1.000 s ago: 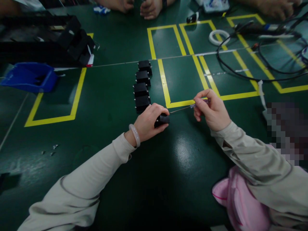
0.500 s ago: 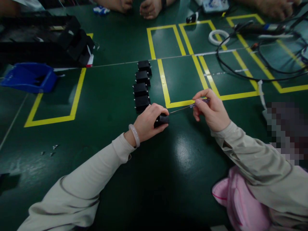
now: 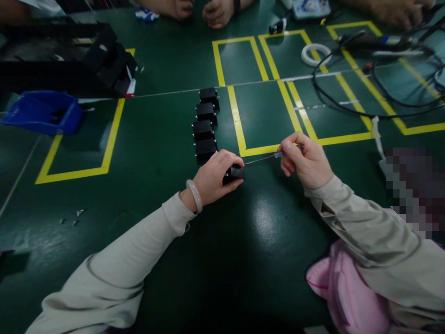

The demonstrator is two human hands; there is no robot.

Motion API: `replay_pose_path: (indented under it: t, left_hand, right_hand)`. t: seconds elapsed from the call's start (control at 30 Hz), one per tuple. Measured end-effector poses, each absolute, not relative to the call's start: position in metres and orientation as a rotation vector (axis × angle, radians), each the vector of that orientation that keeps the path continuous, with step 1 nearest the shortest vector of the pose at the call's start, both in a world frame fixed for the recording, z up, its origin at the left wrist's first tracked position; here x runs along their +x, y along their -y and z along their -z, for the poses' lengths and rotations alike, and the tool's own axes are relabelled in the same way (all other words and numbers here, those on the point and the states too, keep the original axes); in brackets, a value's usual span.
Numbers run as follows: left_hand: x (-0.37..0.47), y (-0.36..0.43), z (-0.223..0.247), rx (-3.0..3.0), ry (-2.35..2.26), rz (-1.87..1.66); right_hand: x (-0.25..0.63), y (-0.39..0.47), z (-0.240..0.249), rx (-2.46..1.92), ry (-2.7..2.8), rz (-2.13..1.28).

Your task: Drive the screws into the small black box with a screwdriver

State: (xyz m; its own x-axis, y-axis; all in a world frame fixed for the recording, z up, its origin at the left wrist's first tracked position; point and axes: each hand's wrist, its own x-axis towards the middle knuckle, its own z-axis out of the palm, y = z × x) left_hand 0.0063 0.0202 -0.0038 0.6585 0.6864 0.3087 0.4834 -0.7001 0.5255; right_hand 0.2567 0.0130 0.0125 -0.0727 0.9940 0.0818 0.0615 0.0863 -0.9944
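Note:
My left hand (image 3: 219, 178) grips a small black box (image 3: 235, 172) on the green table, thumb at its near side and fingers over its far side. In my right hand (image 3: 304, 160) is a screwdriver (image 3: 277, 154) with a clear handle, pinched between thumb and fingers. Its thin shaft points left, and the tip meets the right end of the box near my left fingertips. Exactly what the tip touches is too small to make out. Beyond my left hand stand several similar black boxes (image 3: 205, 147) in a row, with small screws at their ends.
Loose screws (image 3: 74, 222) lie at the left. A blue bin (image 3: 43, 112) and black trays (image 3: 104, 55) are farther back. Black cable (image 3: 333, 102) and a white tape ring (image 3: 315, 54) lie at the right. Other people's hands (image 3: 219, 13) rest across the table; pink cloth (image 3: 344, 287) is near my right arm.
The fingers of my right hand have shifted and curled on the screwdriver handle. My left hand and the black box stay in place.

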Motion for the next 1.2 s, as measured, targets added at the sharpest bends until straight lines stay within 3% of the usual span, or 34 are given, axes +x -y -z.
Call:
replay_pose_path:
  t: [1.2]
  left_hand:
    - [0.0063,-0.0205,0.0048,2.465,-0.907,-0.711]
  right_hand:
    - [0.2554,-0.0133,-0.0136,-1.125,1.351,-1.161]
